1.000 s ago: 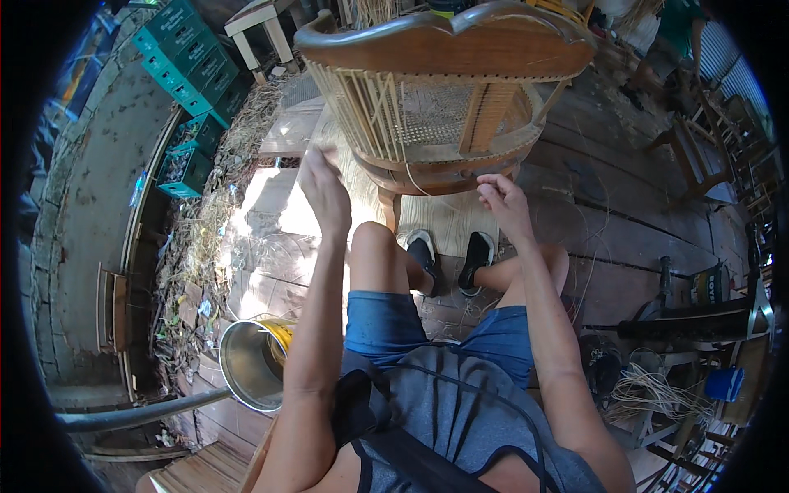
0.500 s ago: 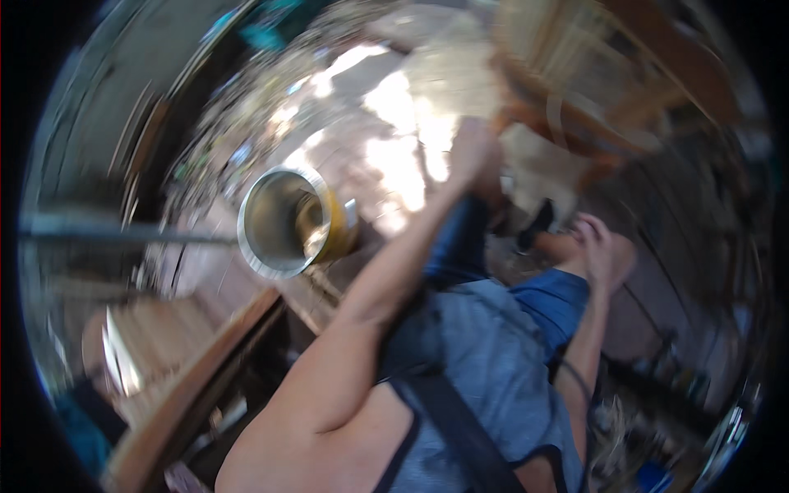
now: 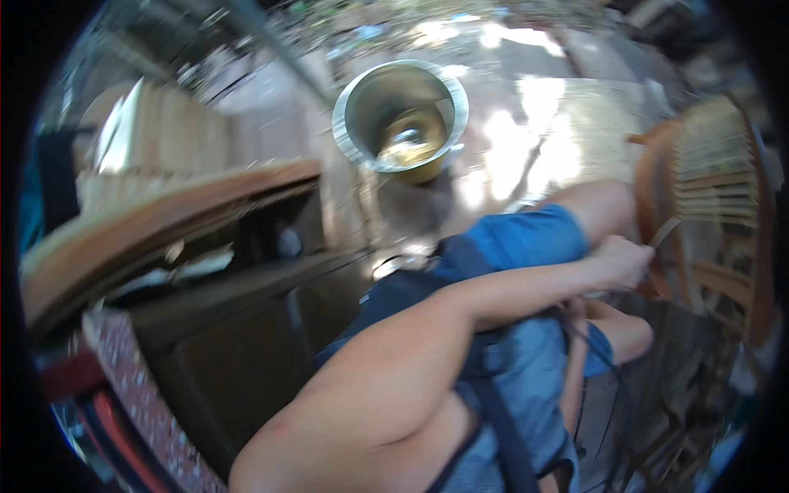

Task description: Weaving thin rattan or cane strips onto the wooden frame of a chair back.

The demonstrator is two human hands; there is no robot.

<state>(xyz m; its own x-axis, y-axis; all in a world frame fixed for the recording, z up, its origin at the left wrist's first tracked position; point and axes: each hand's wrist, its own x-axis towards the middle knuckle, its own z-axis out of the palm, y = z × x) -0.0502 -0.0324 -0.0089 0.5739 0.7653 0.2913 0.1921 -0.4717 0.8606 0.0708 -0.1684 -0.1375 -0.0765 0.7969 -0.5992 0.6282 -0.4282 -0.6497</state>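
Observation:
My left hand [image 3: 622, 263] is closed at the near side of a curved wooden frame [image 3: 653, 177] on the right, strung with rows of pale strands [image 3: 715, 177]. From its fingers a thin pale strip [image 3: 666, 232] sticks out toward the frame. Behind the left forearm, my right hand [image 3: 577, 309] shows only in part, beside my knee; its fingers are hidden. Motion blurs both hands.
A deep round metal pot [image 3: 341, 123] with a silver rim and shiny contents stands on the floor, upper middle. Left are a long curved wooden rail [image 3: 173, 197], a slatted wooden piece [image 3: 177, 127] and a speckled dark red slab [image 3: 136, 386]. A dark cable [image 3: 612, 370] hangs by my right arm.
The view has swung, so the pot and wooden frame sit elsewhere in it. My left arm now reaches right, across my lap. My right hand, visible by my knee before, is now mostly covered.

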